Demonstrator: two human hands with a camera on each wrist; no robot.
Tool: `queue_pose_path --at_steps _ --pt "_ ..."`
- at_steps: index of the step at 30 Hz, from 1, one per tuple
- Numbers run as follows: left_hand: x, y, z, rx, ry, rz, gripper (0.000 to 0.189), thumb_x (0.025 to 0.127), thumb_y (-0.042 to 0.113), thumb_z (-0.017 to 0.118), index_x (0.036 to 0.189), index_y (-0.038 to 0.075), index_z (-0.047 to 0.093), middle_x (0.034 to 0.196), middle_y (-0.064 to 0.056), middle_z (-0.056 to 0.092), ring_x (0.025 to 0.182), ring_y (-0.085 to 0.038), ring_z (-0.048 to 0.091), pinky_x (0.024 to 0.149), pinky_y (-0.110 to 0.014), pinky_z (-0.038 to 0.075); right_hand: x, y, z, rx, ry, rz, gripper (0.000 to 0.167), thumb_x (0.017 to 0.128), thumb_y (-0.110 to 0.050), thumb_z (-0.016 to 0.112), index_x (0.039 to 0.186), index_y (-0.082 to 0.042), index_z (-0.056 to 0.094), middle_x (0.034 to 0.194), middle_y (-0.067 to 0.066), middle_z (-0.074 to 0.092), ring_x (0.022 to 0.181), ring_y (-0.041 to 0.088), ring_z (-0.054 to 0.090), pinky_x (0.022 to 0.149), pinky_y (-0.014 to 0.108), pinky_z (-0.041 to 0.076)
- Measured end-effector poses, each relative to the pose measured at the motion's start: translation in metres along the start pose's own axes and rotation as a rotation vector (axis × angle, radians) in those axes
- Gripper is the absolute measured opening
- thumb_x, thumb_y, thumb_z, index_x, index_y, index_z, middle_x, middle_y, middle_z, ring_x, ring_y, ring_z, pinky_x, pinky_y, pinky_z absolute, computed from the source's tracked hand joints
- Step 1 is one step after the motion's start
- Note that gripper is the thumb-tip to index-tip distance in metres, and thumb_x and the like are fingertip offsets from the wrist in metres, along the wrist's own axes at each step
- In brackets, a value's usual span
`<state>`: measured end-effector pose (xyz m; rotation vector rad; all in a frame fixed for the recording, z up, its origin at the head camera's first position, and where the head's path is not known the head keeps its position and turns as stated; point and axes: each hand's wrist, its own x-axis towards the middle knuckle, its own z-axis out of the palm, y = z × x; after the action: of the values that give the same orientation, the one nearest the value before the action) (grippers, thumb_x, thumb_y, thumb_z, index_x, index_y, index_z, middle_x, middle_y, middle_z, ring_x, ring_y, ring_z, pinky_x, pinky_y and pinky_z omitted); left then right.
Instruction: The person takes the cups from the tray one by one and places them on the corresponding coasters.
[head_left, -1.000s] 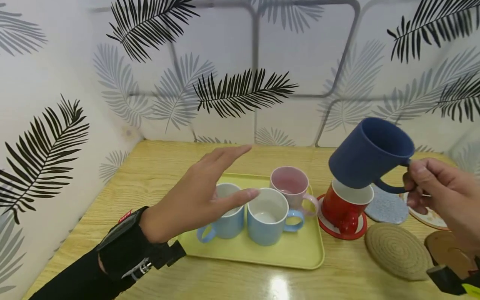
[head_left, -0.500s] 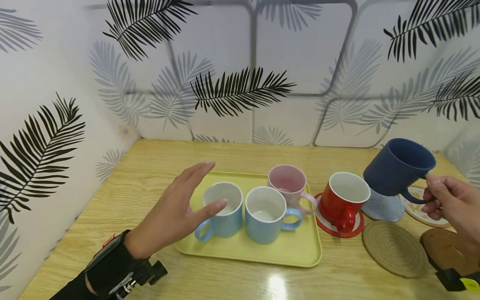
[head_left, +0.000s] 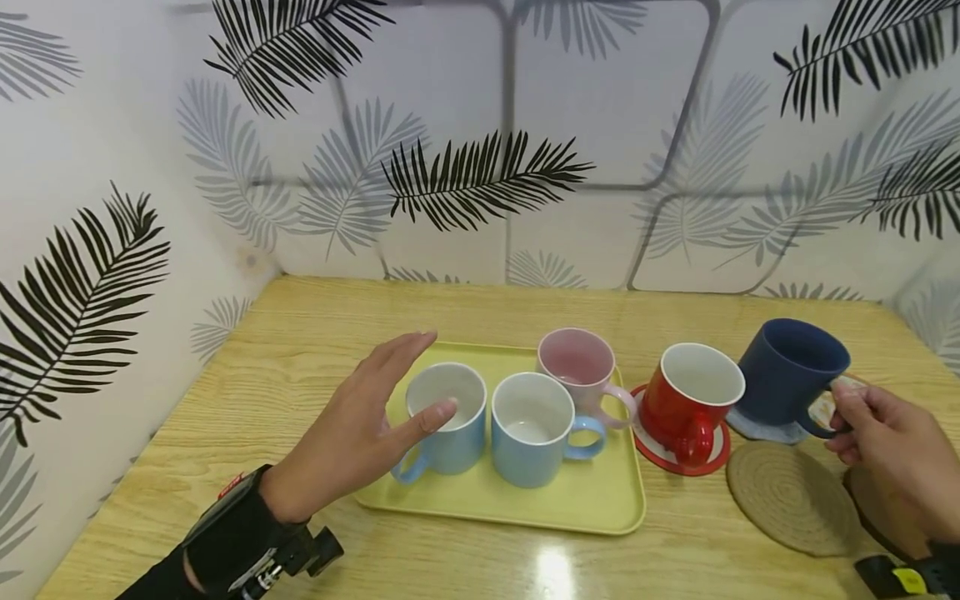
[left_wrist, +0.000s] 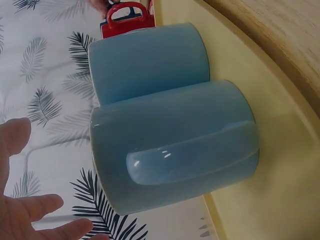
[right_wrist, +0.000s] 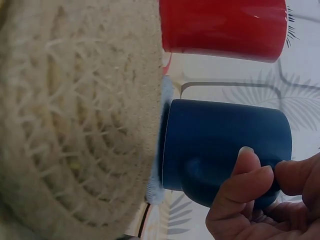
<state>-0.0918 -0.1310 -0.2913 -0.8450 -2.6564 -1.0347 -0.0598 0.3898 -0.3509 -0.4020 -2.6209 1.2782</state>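
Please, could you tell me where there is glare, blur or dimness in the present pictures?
Head view: bright glare on the table in front of the tray; left wrist view: small white highlights on the handle of the nearest light blue mug; right wrist view: the close woven coaster looks soft, the dark blue mug rather dim.

I can't read a single word or number here. The small red tag [head_left: 231, 486] on the black left-wrist strap [head_left: 225, 533], toward the worktop's [head_left: 420, 567] left edge, has pale marks too tiny to make out.
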Motion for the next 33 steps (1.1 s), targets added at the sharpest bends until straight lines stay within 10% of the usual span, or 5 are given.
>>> queue_pose_path --at_steps 26,33 --pt "0.002 -0.003 0.008 -0.012 -0.063 -0.056 0.072 0.097 0.044 0.066 0.156 0.015 0.036 0.158 -0.008 0.039 0.145 -0.031 0.036 0.111 -0.060 0.035 -0.011 -0.010 0.009 -0.089 -0.088 -0.023 0.052 0.111 -0.036 0.031 0.106 0.012 0.052 0.087 0.005 0.055 0.059 0.015 0.053 0.052 0.029 0.046" --pt "0.001 -0.005 0.015 -0.004 -0.128 -0.059 0.078 0.095 0.044 0.069 0.157 0.010 0.034 0.157 -0.014 0.039 0.142 -0.038 0.038 0.109 -0.062 0.036 -0.021 -0.042 0.009 -0.272 0.172 -0.091 0.054 0.107 -0.029 0.047 0.131 0.019 0.041 0.118 0.041 0.047 0.059 0.010 0.053 0.047 0.019 0.040"
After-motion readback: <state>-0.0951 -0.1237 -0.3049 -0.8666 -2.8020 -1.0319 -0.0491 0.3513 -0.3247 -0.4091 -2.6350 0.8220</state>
